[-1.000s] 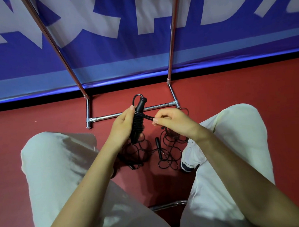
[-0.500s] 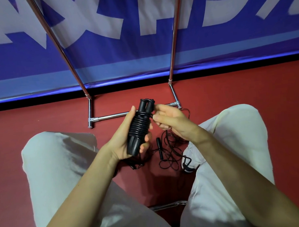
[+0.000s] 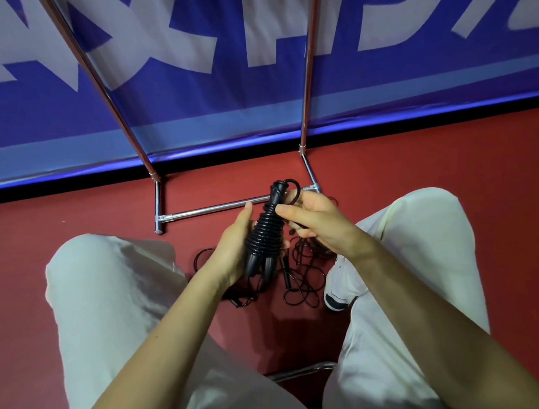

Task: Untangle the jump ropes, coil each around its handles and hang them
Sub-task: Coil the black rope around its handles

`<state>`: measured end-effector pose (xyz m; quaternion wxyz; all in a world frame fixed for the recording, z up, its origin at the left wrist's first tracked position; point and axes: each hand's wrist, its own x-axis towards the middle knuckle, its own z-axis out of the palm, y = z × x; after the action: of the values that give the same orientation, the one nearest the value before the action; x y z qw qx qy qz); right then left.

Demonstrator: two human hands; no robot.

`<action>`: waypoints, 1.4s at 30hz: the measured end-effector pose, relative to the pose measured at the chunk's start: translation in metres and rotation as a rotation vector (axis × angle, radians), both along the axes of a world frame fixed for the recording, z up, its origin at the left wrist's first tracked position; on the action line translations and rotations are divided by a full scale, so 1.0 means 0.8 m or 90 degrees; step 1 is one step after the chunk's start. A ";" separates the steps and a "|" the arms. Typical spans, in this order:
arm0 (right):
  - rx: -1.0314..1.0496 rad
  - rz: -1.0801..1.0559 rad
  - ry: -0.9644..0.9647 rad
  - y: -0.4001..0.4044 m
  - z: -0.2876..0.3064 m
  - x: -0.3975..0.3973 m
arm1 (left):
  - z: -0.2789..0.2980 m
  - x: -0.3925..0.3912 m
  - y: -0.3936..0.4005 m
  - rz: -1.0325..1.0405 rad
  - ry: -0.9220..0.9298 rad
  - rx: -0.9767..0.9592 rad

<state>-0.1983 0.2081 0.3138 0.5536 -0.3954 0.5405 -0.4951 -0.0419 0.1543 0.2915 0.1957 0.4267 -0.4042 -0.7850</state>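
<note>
**Coiled rope held between your knees**

On the blue banner (image 3: pixel 257 90) behind the rack you see only parts of big white letters; no word can be read. Your left hand (image 3: pixel 233 246) cups the coiled jump rope (image 3: pixel 265 232) from the left, fingers curled under it. Its long axis stands nearly upright, handle ends pointing down toward you, the top toward the metal rack (image 3: pixel 213 209). Your right hand (image 3: pixel 312 221) pinches the cord near the top. The tangled ropes (image 3: pixel 299 280) lie on the red floor (image 3: pixel 77 212) beneath, beside your shoe (image 3: pixel 340 291).
</note>
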 end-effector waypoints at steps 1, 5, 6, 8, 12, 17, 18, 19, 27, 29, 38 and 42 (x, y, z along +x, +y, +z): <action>0.008 -0.019 0.056 -0.001 -0.003 -0.001 | -0.001 0.002 0.000 -0.024 0.003 0.000; -0.001 -0.025 0.228 -0.007 -0.018 0.007 | -0.002 -0.002 0.012 -0.042 0.010 0.019; -0.006 -0.020 0.232 -0.008 -0.020 0.011 | -0.001 -0.004 0.016 -0.015 0.026 0.034; -0.011 -0.022 0.216 -0.009 -0.021 0.015 | -0.002 -0.007 0.021 0.025 0.049 0.057; -0.027 -0.020 0.214 -0.007 -0.013 0.015 | -0.007 -0.008 0.015 0.052 0.023 0.018; 0.087 0.067 0.265 -0.002 -0.018 -0.001 | 0.002 -0.002 -0.006 0.168 -0.076 -0.085; 0.111 0.097 0.232 -0.001 -0.019 -0.002 | 0.003 0.001 -0.009 0.175 -0.103 -0.142; 0.127 0.122 0.205 0.000 -0.018 -0.002 | 0.004 0.004 -0.010 0.171 -0.121 -0.198; 0.193 0.174 -0.171 -0.004 -0.019 0.012 | 0.001 0.023 -0.017 0.114 -0.153 -0.400; 0.242 0.199 -0.225 -0.005 -0.017 0.017 | 0.000 0.026 -0.020 0.085 -0.168 -0.446; 0.115 0.105 -0.167 -0.006 -0.026 0.021 | 0.002 0.039 -0.030 0.000 -0.218 -0.497; -0.029 0.034 0.277 -0.009 -0.024 0.013 | 0.002 0.035 -0.030 -0.010 -0.251 -0.423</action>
<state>-0.1876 0.2006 0.2947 0.4275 -0.5195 0.6255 -0.3952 -0.0141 0.1304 0.2928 0.2357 0.4798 -0.6698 -0.5153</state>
